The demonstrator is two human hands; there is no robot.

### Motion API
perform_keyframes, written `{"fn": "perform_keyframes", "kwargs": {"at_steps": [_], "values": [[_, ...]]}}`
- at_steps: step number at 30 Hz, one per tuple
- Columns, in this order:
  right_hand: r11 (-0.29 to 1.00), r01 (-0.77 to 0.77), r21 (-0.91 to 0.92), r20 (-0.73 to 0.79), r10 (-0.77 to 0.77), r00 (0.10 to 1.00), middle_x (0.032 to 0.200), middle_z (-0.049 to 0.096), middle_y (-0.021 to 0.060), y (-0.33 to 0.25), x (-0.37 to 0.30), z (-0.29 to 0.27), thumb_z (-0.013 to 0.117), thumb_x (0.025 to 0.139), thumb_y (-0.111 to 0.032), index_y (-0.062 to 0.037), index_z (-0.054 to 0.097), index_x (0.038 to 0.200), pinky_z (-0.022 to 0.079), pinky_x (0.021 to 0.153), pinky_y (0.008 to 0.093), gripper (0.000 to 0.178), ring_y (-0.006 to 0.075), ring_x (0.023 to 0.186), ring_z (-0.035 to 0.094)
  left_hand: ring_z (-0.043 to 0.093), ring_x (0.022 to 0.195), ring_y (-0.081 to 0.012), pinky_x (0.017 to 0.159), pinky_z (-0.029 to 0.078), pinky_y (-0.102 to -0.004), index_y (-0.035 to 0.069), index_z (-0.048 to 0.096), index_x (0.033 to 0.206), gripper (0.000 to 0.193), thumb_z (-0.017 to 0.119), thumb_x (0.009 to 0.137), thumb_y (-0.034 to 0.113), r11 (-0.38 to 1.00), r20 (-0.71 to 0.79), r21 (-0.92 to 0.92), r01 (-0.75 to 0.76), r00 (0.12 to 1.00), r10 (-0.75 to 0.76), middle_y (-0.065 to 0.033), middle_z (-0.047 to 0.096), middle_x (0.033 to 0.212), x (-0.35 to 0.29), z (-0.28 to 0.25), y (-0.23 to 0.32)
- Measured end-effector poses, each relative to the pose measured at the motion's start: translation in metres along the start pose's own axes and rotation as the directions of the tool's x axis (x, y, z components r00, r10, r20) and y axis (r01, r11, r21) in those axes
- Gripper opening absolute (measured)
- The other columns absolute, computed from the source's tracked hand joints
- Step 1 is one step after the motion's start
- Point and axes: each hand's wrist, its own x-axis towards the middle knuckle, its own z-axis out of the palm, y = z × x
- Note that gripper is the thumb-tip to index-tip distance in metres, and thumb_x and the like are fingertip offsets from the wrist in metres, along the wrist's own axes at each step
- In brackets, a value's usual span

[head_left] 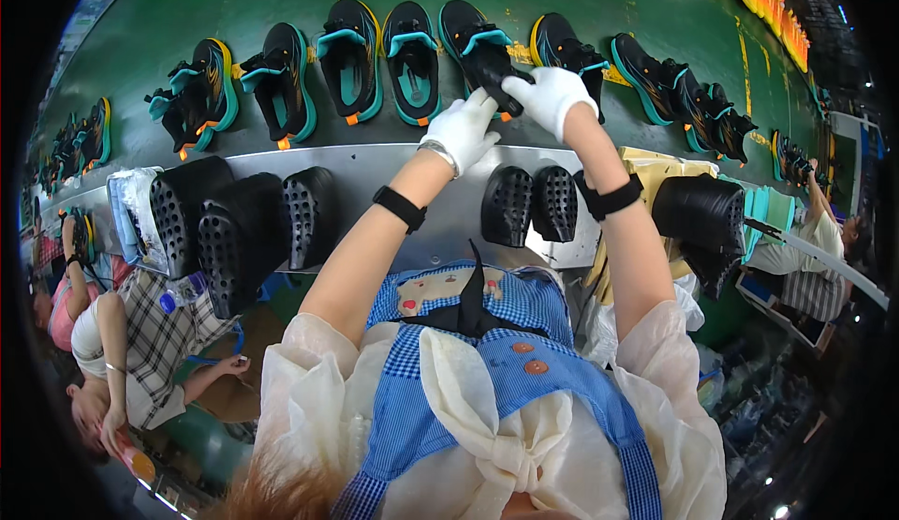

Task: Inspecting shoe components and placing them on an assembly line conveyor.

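Observation:
A black running shoe (458,22) with turquoise lining and an orange heel tab lies on the green table beyond my hands. Both hands wear white gloves. My right hand (554,100) is closed on a dark, rounded shoe insert (491,72) that sits at the shoe's opening and hides most of its inside. My left hand (463,132) is bent at the left side of the same shoe's heel, its fingertips against it. Two black dotted inserts (507,205) stand on the metal ledge (398,178) between my forearms.
More matching shoes (348,61) line the green table (272,0) on both sides. Stacked black inserts (234,234) stand left on the ledge, others (698,213) right, beside cream paper (660,166). Orange shoes (773,14) are far right. Co-workers sit at left (140,361) and right (805,258).

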Motion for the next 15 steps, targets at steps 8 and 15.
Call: {"fn": "perform_keyframes", "kwargs": {"at_steps": [8, 15], "values": [[0.973, -0.216, -0.087, 0.006, 0.217, 0.976, 0.107, 0.066, 0.0185, -0.043, 0.058, 0.024, 0.054, 0.086, -0.041, -0.007, 0.069, 0.103, 0.05, 0.086, 0.0387, 0.041, 0.0337, 0.1, 0.063, 0.062, 0.086, -0.0337, 0.075, 0.051, -0.0436, 0.007, 0.057, 0.104, 0.031, 0.063, 0.082, 0.028, 0.989, 0.048, 0.041, 0.141, 0.989, -0.143, -0.0133, 0.064, 0.094, 0.024, -0.004, -0.003], [0.977, -0.187, -0.101, 0.078, 0.195, 0.978, 0.106, 0.065, 0.0191, -0.046, 0.092, 0.047, 0.056, 0.086, -0.037, -0.0064, 0.069, 0.103, 0.05, 0.086, 0.0396, 0.037, 0.0355, 0.1, 0.062, 0.064, 0.095, -0.0315, 0.078, 0.052, -0.0391, 0.014, 0.066, 0.105, 0.032, 0.052, 0.089, 0.038, 0.95, 0.404, 0.197, 0.242, 0.863, -0.304, -0.0119, 0.067, 0.105, 0.057, 0.002, -0.021]]}}
